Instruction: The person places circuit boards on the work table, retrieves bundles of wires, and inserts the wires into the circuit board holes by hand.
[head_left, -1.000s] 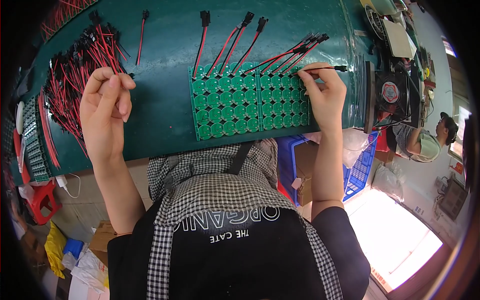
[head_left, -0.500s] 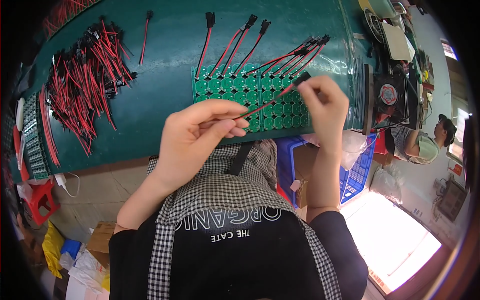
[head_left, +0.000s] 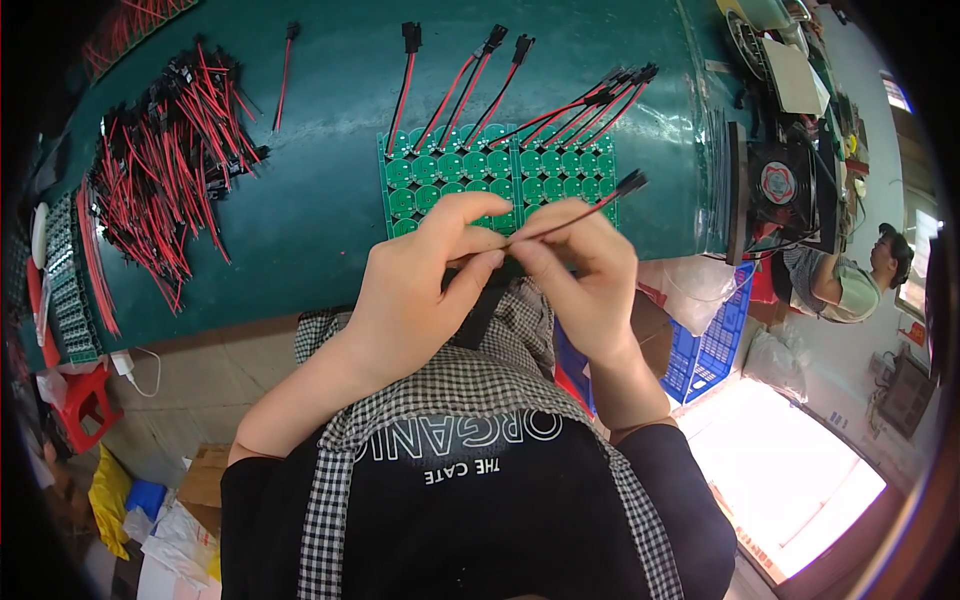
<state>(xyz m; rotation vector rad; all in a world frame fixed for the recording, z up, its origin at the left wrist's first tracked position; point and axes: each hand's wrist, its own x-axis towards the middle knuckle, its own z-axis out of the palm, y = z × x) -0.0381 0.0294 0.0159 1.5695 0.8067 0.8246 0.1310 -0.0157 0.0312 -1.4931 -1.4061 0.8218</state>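
Note:
A red-and-black wire lead [head_left: 578, 222] with a black connector runs between my two hands. My left hand [head_left: 425, 270] pinches its bare end. Close beside it, my right hand [head_left: 580, 270] grips the wires near that same end, and the connector sticks out past my fingers toward the upper right. Behind my hands lies a green circuit board panel [head_left: 450, 170] of round sections, partly hidden by them. Several wire leads [head_left: 402, 95] stand along the panel's far edge with their connectors pointing away from me.
A large heap of red-and-black wire leads [head_left: 165, 160] covers the left of the green table [head_left: 330, 200]. One loose lead [head_left: 286, 75] lies beside it. More circuit boards [head_left: 70, 270] sit at the far left. A fan [head_left: 777, 185] and a blue crate [head_left: 705, 345] are at right. Another person [head_left: 840, 275] is farther right.
My right hand has come left and down from the connector to the wire's bare end, next to my left hand. My left hand has shifted slightly right. The connector now points freely upward right.

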